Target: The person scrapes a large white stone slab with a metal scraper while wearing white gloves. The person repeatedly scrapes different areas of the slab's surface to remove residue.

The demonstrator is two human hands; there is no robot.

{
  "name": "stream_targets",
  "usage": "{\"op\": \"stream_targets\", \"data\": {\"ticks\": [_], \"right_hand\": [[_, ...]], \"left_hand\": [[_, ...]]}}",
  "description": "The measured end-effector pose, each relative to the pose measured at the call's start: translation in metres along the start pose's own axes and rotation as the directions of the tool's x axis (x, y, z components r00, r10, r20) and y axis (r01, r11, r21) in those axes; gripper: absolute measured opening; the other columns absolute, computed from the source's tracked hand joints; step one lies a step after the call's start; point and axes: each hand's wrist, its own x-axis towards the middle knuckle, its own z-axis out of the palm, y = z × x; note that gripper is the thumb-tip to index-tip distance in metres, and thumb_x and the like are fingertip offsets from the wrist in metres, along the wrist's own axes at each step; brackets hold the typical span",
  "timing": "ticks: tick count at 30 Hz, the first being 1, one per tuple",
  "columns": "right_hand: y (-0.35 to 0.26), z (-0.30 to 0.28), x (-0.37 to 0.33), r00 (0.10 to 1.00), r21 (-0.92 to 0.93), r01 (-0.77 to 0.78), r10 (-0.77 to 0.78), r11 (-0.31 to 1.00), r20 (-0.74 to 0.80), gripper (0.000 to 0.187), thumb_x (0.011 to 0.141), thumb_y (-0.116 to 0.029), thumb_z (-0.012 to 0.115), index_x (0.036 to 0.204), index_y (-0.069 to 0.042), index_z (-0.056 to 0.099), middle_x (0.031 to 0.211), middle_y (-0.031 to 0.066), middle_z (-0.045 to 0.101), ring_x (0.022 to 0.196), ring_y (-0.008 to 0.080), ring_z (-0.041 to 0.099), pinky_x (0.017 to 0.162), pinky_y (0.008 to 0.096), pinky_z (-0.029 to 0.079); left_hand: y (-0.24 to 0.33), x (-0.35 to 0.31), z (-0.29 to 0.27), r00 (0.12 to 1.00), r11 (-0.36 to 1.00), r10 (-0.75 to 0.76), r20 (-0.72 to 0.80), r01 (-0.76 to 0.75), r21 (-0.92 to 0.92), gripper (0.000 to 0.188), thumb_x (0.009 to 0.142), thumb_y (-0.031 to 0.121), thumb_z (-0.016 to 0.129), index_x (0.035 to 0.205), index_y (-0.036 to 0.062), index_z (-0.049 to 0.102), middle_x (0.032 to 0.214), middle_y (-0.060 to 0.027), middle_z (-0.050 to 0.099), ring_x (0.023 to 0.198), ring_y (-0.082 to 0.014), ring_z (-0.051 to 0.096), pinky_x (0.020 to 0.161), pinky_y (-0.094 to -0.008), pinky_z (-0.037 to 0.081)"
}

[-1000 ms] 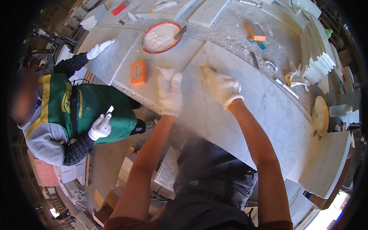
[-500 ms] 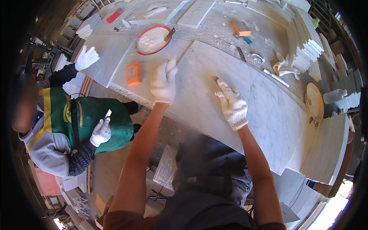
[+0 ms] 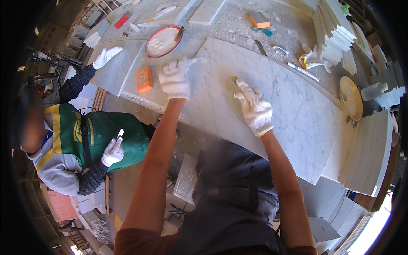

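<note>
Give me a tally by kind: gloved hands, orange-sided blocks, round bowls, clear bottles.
Gloved hands: 4 (person's left hand, person's right hand, co-worker's raised hand, co-worker's lower hand)
Orange-sided blocks: 2 (near block, far block)
Round bowls: 2 (red-rimmed bowl, yellow bowl)
Clear bottles: 1 (bottle)
Total: 9

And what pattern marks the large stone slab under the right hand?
White stone slab with grey veins, best seen in the head view.

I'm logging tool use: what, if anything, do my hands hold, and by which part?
The right hand holds a small tan piece by its near end; the grip itself is hidden. Whether the left hand holds anything cannot be told.
</note>
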Motion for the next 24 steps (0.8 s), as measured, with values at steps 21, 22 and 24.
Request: {"op": "stream_targets", "data": {"ticks": [21,22,24], "right_hand": [[-0.0038,-0.0043,0.0023,1.0,0.022,0.012,-0.012,1.0,-0.003,0.046,0.105,-0.027,0.07,0.151,-0.031,0.066,0.116,0.0088,0.08,0.097,0.038,0.078,0.084,0.0484,0.065],[-0.004,-0.0048,0.0023,1.0,0.031,0.012,-0.012,0.999,-0.001,0.046,0.106,-0.027,0.07,0.151,-0.03,0.065,0.116,0.0089,0.08,0.097,0.0381,0.078,0.084,0.0484,0.065],[-0.0047,-0.0059,0.0024,1.0,0.027,0.005,-0.005,1.0,0.011,0.046,0.106,-0.026,0.07,0.152,-0.03,0.065,0.116,0.0089,0.08,0.098,0.0382,0.078,0.085,0.0485,0.065]], "left_hand": [[0.0058,0.005,-0.0069,0.995,0.992,0.092,-0.024,-0.09,0.091,0.025,0.096,0.019,0.068,0.114,0.0296,0.082,0.088,-0.0005,0.066,0.08,-0.0233,0.066,0.075,-0.0423,0.054],[0.0058,0.0052,-0.007,0.994,0.991,0.1,-0.037,-0.096,0.093,0.025,0.096,0.019,0.068,0.114,0.0296,0.082,0.088,-0.0004,0.066,0.08,-0.0233,0.066,0.075,-0.0423,0.054],[0.0059,0.0058,-0.0073,0.993,0.991,0.104,-0.051,-0.099,0.094,0.025,0.096,0.019,0.068,0.115,0.0295,0.081,0.087,-0.0003,0.065,0.08,-0.0232,0.066,0.075,-0.0423,0.054]]}}
